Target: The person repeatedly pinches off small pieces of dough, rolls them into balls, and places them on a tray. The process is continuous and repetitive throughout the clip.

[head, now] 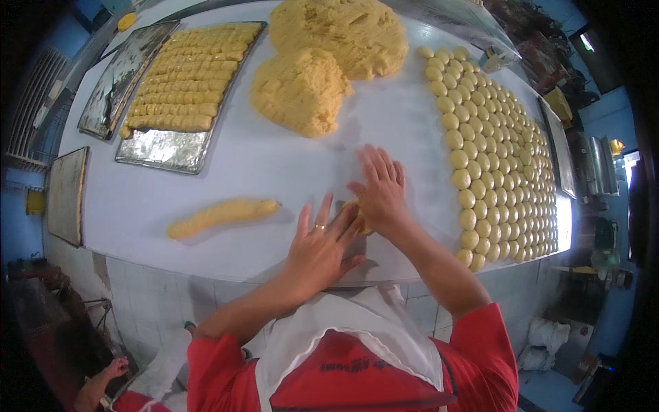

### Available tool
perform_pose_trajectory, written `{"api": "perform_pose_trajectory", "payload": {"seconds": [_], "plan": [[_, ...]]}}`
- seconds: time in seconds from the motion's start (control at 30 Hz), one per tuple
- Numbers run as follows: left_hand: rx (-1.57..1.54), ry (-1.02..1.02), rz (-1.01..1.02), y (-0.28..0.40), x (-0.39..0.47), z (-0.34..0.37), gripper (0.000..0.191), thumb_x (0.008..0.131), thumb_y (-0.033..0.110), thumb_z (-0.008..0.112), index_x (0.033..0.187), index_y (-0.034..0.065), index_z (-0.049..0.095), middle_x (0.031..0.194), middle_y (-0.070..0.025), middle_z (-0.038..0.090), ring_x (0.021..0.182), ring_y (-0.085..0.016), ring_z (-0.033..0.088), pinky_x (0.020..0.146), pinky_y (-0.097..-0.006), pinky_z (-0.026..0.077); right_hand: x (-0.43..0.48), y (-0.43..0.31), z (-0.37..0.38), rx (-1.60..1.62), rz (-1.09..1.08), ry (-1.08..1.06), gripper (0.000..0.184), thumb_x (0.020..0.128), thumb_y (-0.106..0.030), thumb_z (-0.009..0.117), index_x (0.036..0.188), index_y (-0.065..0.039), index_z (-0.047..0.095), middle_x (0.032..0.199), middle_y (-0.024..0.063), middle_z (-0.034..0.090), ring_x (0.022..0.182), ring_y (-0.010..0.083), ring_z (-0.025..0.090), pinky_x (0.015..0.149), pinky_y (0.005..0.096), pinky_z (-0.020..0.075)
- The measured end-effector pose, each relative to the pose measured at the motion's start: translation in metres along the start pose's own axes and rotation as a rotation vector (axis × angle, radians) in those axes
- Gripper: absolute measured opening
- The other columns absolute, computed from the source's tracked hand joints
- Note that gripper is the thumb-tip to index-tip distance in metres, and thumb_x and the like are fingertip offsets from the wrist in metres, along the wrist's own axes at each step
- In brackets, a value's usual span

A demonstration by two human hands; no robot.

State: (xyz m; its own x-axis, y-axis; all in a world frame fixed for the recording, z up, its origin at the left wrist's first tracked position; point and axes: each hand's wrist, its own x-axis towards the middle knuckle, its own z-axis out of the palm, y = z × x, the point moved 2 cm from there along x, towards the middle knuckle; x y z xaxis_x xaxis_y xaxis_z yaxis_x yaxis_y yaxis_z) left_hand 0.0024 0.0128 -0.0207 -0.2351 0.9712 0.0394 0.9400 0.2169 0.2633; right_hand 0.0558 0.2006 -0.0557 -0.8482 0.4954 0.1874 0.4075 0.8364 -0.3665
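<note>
A small piece of yellow dough (364,222) lies on the white tabletop, mostly hidden beneath my hands. The heel of my right hand (382,193) presses on it from the right, fingers extended. My left hand (322,244), with a ring on one finger, has its fingertips on the dough's left side. To the left, a thick dough roll (222,217) lies by itself. Beyond my hands sit a mound of dough (304,92) and a larger dough mass (350,36) touching it. Many oval dough pieces (484,159) stand in rows on the right.
At the left, a metal tray (165,150) holds rows of small dough rolls (180,77). A worn tray (121,77) and another flat tray (67,195) lie farther left. One more tray (558,147) lies at the far right. Another person's hand (117,366) shows at the lower left.
</note>
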Motion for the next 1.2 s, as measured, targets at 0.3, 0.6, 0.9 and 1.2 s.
{"api": "perform_pose_trajectory", "payload": {"seconds": [0.3, 0.6, 0.9, 1.2], "plan": [[-0.051, 0.380, -0.327, -0.102, -0.047, -0.028, 0.053, 0.085, 0.014, 0.077, 0.134, 0.0075, 0.058, 0.134, -0.0153, 0.061, 0.132, -0.038, 0.052, 0.113, -0.0529, 0.039, 0.005, -0.025, -0.022, 0.405, 0.016, 0.025, 0.035, 0.095, -0.017, 0.071, 0.127, -0.004, 0.065, 0.127, 0.0164, 0.064, 0.119, 0.0344, 0.061, 0.099, 0.0432, 0.0493], [-0.360, 0.564, -0.305, -0.124, -0.060, -0.034, 0.033, 0.079, 0.005, 0.081, 0.109, 0.0037, 0.068, 0.103, -0.0138, 0.071, 0.098, -0.036, 0.068, 0.086, -0.0436, 0.055, 0.025, -0.138, 0.020, 0.957, -0.018, -0.361, 0.041, 0.092, -0.024, 0.078, 0.121, 0.003, 0.069, 0.110, 0.0183, 0.074, 0.091, 0.0212, 0.072, 0.083, 0.0353, 0.0579], [-0.373, 0.742, -0.156, -0.126, -0.066, -0.033, 0.029, 0.075, -0.002, 0.082, 0.100, 0.0028, 0.069, 0.099, -0.0117, 0.073, 0.094, -0.034, 0.069, 0.086, -0.0446, 0.055, 0.031, -0.150, 0.029, 0.964, -0.009, -0.486, 0.032, 0.093, -0.021, 0.074, 0.116, 0.001, 0.072, 0.094, 0.0153, 0.074, 0.083, 0.0178, 0.069, 0.077, 0.0329, 0.0553], [-0.006, 0.670, -0.185, -0.116, -0.066, -0.040, 0.035, 0.078, 0.004, 0.083, 0.111, 0.0055, 0.072, 0.113, -0.0112, 0.073, 0.103, -0.032, 0.069, 0.097, -0.0471, 0.053, 0.028, -0.086, -0.010, 0.985, 0.186, -0.534, 0.035, 0.094, -0.019, 0.074, 0.122, 0.001, 0.069, 0.104, 0.0105, 0.072, 0.087, 0.0187, 0.069, 0.080, 0.0319, 0.0557]]}}
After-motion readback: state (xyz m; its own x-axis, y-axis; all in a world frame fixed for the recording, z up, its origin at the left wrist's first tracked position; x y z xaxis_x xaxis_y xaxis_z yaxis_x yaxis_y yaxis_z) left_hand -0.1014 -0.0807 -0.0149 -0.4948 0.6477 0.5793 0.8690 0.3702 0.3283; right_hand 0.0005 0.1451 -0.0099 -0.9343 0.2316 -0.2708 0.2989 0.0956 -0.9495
